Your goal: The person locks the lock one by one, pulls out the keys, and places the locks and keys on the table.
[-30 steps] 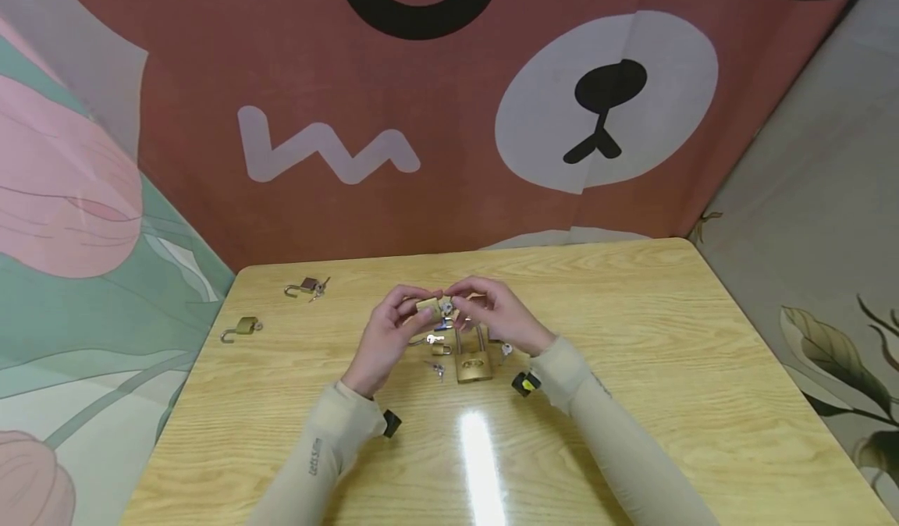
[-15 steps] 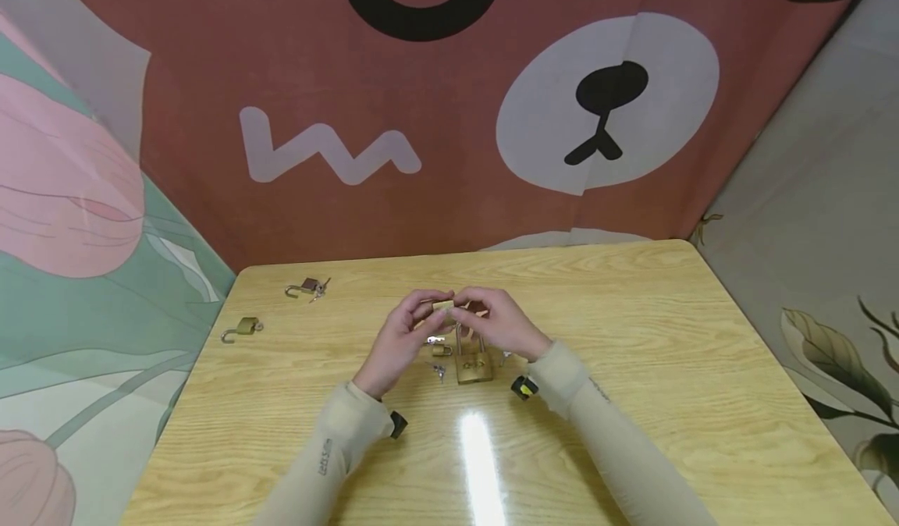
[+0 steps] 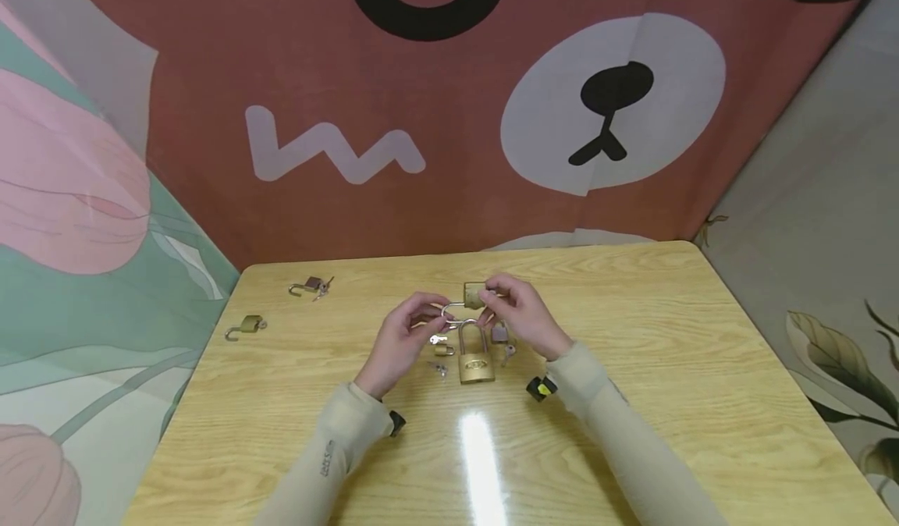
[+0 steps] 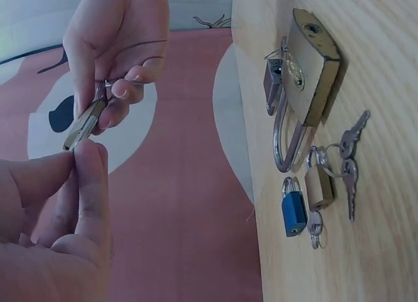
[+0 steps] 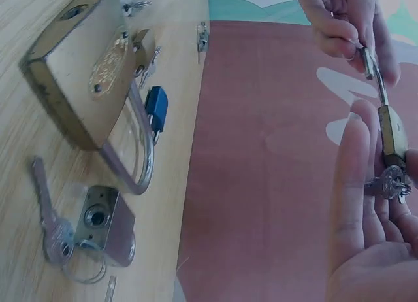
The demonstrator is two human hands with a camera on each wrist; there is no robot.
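Above the table, a brass padlock (image 3: 474, 295) lies sideways between both hands, its steel shackle pointing left. My left hand (image 3: 400, 342) pinches the shackle's end between thumb and fingertips. At the body's key end, my right hand (image 3: 525, 317) grips the padlock. A key (image 5: 390, 182) sits at that end, close to the right fingers in the right wrist view; whether it is inserted is unclear. Directly below the hands stands a large brass padlock (image 3: 477, 367) lying flat, its long shackle toward the back.
Near the large padlock lie a small brass padlock (image 3: 443, 350), a blue padlock (image 4: 294, 210), loose keys (image 3: 439, 369) and a greyish padlock (image 5: 108, 223) with its key. Two open-shackled padlocks, one brass (image 3: 250, 324) and one brown (image 3: 313, 283), lie at the table's left.
The held padlock has turned round: its body, earlier at the left fingers, is now at the right hand, with the shackle in the left. The right hand has moved slightly right.
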